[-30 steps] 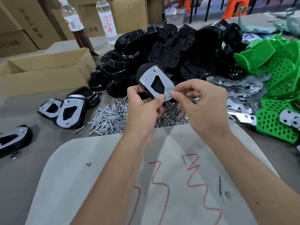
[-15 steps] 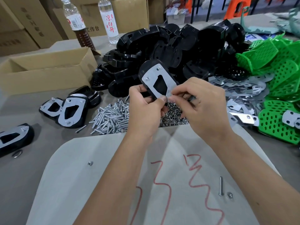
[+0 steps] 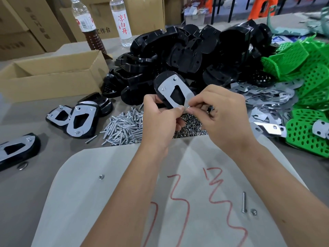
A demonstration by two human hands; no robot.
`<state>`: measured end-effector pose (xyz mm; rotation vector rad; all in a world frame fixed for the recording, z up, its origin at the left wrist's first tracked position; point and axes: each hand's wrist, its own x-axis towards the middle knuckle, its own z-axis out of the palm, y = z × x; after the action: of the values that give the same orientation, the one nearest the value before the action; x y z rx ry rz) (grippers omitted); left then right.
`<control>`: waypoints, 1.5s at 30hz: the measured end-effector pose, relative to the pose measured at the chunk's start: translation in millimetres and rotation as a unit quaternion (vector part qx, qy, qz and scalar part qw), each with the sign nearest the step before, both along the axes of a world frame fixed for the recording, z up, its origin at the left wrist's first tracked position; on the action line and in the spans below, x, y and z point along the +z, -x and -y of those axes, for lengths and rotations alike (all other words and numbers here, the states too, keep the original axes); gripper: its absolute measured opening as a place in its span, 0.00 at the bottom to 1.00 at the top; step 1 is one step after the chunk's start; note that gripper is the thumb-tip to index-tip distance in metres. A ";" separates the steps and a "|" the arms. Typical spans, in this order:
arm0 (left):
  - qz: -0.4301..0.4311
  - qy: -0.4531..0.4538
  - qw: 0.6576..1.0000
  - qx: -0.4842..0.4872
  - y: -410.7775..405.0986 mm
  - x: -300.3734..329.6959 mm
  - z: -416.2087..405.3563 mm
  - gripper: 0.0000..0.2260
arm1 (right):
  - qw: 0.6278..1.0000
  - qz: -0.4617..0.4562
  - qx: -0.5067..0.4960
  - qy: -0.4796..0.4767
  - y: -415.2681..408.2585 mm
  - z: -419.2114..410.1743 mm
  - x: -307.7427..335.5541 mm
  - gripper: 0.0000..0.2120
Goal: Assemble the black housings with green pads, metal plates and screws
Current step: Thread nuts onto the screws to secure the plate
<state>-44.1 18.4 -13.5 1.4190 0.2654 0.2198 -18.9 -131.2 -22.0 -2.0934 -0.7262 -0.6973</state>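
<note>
A grey table (image 3: 26, 189) carries everything, with a pale sheet (image 3: 110, 202) laid on its near middle; red hand-drawn marks (image 3: 219, 189) run across the sheet, too loose to read. Cardboard cartons (image 3: 35, 24) stand at the far left, one printed with 工作台. A large heap of black housings (image 3: 192, 50) fills the far middle, and a pile of green pads (image 3: 311, 77), perforated all over, lies at the right. An open cardboard box (image 3: 53, 77) sits left of the heap. Loose metal plates (image 3: 267, 98) spread between the heap and the pads. Two bottles stand at the far left: a clear one (image 3: 122, 22) labelled 凉白开 in red, and a brown-filled bottle (image 3: 89, 27) whose label cannot be read. Finished housings (image 3: 81, 118) lie at the left. A pile of screws (image 3: 124, 129) and a smaller pile of nuts (image 3: 190, 127) sit just beyond the sheet.

Since half a second ago the held housing has hardly shifted; both hands stay on it.

The held housing (image 3: 162, 86) is raised above the screws, tilted, its metal plate (image 3: 178, 93) facing the camera with two fasteners at the far corners. The left hand (image 3: 160, 122) grips its near end, fingers curled round it. The right hand (image 3: 226, 118) pinches something small at the plate's near corner; what it is cannot be told.
</note>
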 end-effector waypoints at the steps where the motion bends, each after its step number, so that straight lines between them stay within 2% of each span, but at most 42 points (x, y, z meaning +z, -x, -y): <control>1: -0.001 0.002 1.000 -0.002 -0.2 -0.5 0.2 0.15 | 1.000 -0.003 -0.001 -0.001 -0.1 0.1 0.0 0.02; 6: -0.005 -0.008 1.000 -0.012 -1.3 -2.5 -2.3 0.15 | 1.000 -0.009 0.021 0.011 0.4 2.8 2.6 0.01; 10: -0.011 -0.040 0.999 -0.020 -0.8 -5.3 -2.4 0.15 | 0.994 -0.066 0.083 0.029 -2.3 13.4 7.0 0.05; 13: -0.017 -0.039 0.999 -0.028 -0.2 -4.5 -1.9 0.15 | 0.993 -0.079 0.090 0.025 -0.8 15.4 8.5 0.05; 17: -0.014 -0.026 0.999 -0.029 -0.7 -4.0 -3.5 0.16 | 0.990 -0.106 0.088 -0.012 0.4 15.0 9.5 0.04; 22: -0.019 -0.034 0.999 -0.033 -1.8 -6.2 -3.2 0.15 | 0.976 -0.186 0.082 -0.078 0.1 16.3 5.6 0.05; 28: -0.026 -0.016 0.999 -0.022 -3.3 -6.2 -3.9 0.15 | 0.970 -0.205 0.088 -0.093 0.2 16.7 4.2 0.05; 31: -0.023 -0.021 0.999 -0.020 -3.7 -6.4 -3.9 0.14 | 0.977 -0.185 0.075 -0.072 1.0 16.6 5.2 0.06; 37: -0.025 -0.027 0.999 -0.014 -3.2 -7.1 -4.1 0.14 | 0.996 -0.065 0.053 0.025 1.5 13.3 8.9 0.04; 45: -0.019 -0.026 0.999 -0.015 -2.9 -7.2 -2.7 0.16 | 0.994 -0.083 0.067 -0.004 2.1 11.7 8.0 0.03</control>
<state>-41.2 21.1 -20.6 1.4792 0.2706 0.1765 -21.0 -142.9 -14.1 -2.0448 -0.7604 -0.4459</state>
